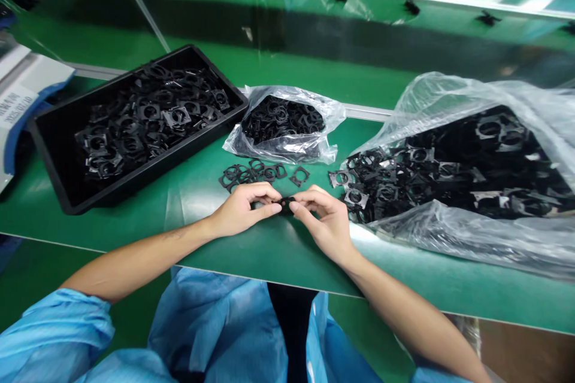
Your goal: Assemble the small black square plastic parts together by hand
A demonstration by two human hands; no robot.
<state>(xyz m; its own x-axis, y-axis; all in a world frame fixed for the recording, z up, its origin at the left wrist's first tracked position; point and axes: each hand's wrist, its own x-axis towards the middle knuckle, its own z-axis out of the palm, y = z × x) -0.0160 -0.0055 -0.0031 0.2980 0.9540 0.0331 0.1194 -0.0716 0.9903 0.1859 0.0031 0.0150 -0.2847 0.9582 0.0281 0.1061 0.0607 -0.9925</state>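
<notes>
White paper label (15, 105) at far left edge, lying on a white sheet (42, 79): 2 printed lines, tilted. Lower line reads as a date, 2025.07.10, somewhat blurred. Upper line: dark characters, too blurred to read.

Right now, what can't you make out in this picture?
Head view:
small black part: fingers of left hand and right hand cover most of it.
large bag: cut off by the right edge.
white label, far left: print too small to read.
</notes>
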